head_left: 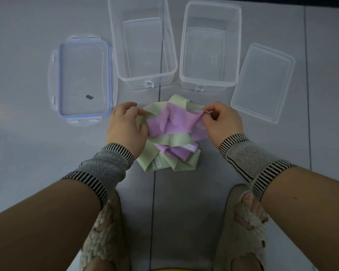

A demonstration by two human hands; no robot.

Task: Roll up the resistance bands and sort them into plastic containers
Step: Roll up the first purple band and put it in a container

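A tangled heap of resistance bands lies on the grey floor between my hands. The purple band [174,122] is on top, and the pale green band [164,163] spreads under and around it. My right hand [221,122] pinches one end of the purple band. My left hand [125,126] grips the heap's left side, where purple and green overlap. Two clear plastic containers stand empty just beyond the heap, the left container [143,79] and the right container [209,81].
A lid with a blue seal and clips [82,79] lies left of the containers. A plain clear lid [262,83] lies to their right. My feet in knitted slippers [242,222] stand close behind the heap. Dark floor seams run through the scene.
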